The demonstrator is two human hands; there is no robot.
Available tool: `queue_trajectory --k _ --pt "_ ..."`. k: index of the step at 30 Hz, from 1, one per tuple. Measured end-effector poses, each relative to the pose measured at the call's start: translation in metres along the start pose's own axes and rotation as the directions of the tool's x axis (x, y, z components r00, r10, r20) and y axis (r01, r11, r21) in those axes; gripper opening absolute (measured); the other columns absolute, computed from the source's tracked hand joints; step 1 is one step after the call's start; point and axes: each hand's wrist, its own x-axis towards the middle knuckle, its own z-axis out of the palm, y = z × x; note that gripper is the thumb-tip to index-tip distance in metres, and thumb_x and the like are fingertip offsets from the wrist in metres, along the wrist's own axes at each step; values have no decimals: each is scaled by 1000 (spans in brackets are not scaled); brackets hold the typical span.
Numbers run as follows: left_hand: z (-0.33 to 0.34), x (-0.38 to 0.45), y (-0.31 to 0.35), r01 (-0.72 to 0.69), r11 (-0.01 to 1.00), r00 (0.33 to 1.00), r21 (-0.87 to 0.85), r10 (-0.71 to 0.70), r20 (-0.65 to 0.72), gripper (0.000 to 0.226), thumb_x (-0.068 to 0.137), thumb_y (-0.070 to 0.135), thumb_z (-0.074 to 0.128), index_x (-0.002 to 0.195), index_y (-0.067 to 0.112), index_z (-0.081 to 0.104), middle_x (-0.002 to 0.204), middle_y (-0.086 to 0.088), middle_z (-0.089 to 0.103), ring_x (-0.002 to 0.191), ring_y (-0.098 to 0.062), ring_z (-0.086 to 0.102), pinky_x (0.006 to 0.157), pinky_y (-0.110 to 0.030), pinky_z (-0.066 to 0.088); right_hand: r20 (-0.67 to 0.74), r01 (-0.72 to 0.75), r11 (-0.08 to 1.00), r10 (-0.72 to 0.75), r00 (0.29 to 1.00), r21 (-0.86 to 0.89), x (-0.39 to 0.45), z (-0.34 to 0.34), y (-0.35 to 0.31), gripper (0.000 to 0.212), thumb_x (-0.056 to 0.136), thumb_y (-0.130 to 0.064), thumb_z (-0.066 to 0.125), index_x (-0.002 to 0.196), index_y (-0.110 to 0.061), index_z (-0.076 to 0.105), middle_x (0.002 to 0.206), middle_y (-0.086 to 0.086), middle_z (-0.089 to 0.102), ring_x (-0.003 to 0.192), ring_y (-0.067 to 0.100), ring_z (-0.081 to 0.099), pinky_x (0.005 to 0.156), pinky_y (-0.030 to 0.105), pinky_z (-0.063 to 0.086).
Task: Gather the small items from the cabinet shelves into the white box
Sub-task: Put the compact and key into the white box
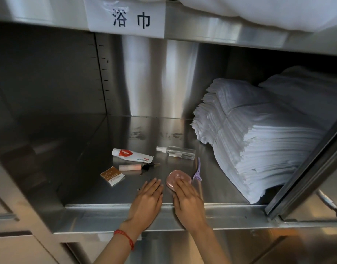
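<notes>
Several small items lie on the steel shelf (pixel 114 189): a white and red tube (pixel 132 155), a clear spray bottle (pixel 176 152), a pink stick with dark keys (pixel 134 167), a brown sachet (pixel 112 175), a purple hair clip (pixel 197 170) and a pink oval case (pixel 176 178). My right hand (pixel 188 201) lies flat with straight fingers touching the pink case's near edge. My left hand (pixel 147 201) rests flat on the shelf just left of the case, fingers straight, holding nothing. No white box is in view.
A tall stack of folded white towels (pixel 259 138) fills the shelf's right side. An angled steel door edge (pixel 304 168) crosses in front at the right. The shelf above carries a paper label (pixel 125 18) and white linen (pixel 259 10).
</notes>
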Motion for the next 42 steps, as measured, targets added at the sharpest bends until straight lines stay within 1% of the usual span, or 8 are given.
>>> queue_trajectory --k 10,17,24,28,30,33,37,42 --pt "-7 -17 8 4 999 999 33 -3 -34 44 49 20 93 89 9 77 98 -6 73 92 -17 70 77 -37 55 5 33 999 -34 999 27 -17 -12 -4 52 55 -1 86 105 -4 72 107 9 71 99 21 68 86 36 52" --pt "-11 -22 14 -9 999 1000 49 10 -23 48 47 21 93 90 10 77 99 -6 73 92 -17 70 76 -36 56 27 60 998 -61 998 35 -23 -18 -1 54 53 -4 87 105 -4 71 107 9 71 98 21 68 84 35 53" --pt "-12 -24 17 60 997 998 44 -59 -36 52 48 18 93 95 8 75 103 -9 72 97 -21 69 78 -40 54 32 89 995 -90 995 35 -27 -19 5 58 50 -7 89 106 -6 71 108 7 71 99 19 68 83 32 53" --pt "-13 -27 15 102 994 995 49 -101 -22 52 51 17 92 99 7 74 109 -11 70 103 -25 66 82 -43 52 46 85 996 -86 995 37 -25 -18 7 57 55 -6 87 109 -5 70 112 8 69 102 21 67 84 35 54" --pt "-12 -28 13 106 993 994 46 -106 -9 52 52 18 92 100 8 74 111 -11 69 104 -25 66 83 -41 52 47 86 996 -87 995 39 -26 -17 8 56 57 -5 85 111 -6 69 114 8 68 105 22 65 87 36 53" --pt "-11 -28 10 97 995 995 14 -98 0 53 51 21 92 99 9 74 110 -8 70 103 -21 66 81 -34 53 52 88 995 -90 995 46 -25 -14 9 56 60 -5 83 114 -6 68 117 8 66 109 23 63 91 38 50" --pt "-11 -28 7 67 998 998 -1 -67 22 54 48 26 93 97 11 75 107 -5 71 100 -17 68 79 -28 54 46 65 997 -67 997 45 -25 -12 7 57 60 -6 84 114 -6 68 117 9 66 110 24 63 95 38 44" --pt "-12 -30 5 42 999 999 -13 -42 13 58 40 18 95 93 8 75 100 -6 73 93 -17 70 75 -29 55 18 73 996 -74 997 44 -25 -12 6 56 56 -1 85 110 -4 69 113 10 68 106 25 65 89 42 50"
